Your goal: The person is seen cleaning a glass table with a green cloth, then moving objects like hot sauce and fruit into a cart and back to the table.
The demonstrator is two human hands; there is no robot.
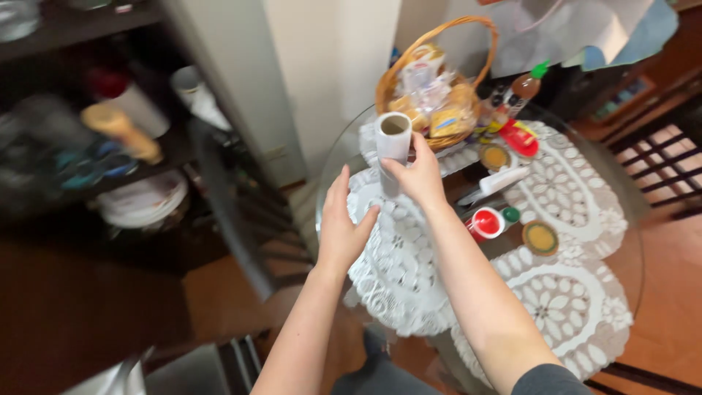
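My right hand (418,173) grips a white paper roll (393,141) with a brown cardboard core, held upright above the round glass table (630,212). Its fingers wrap the lower part of the roll. My left hand (344,223) hovers just left of and below the roll, fingers apart, holding nothing, over a white lace placemat (395,271).
A wicker basket (431,80) with packets stands at the table's back. Sauce bottles (523,91), a red-lidded jar (486,223), round coasters (540,237) and more lace mats (570,300) lie to the right. Dark shelves (95,146) with plates and containers stand left. A dark chair (665,157) stands far right.
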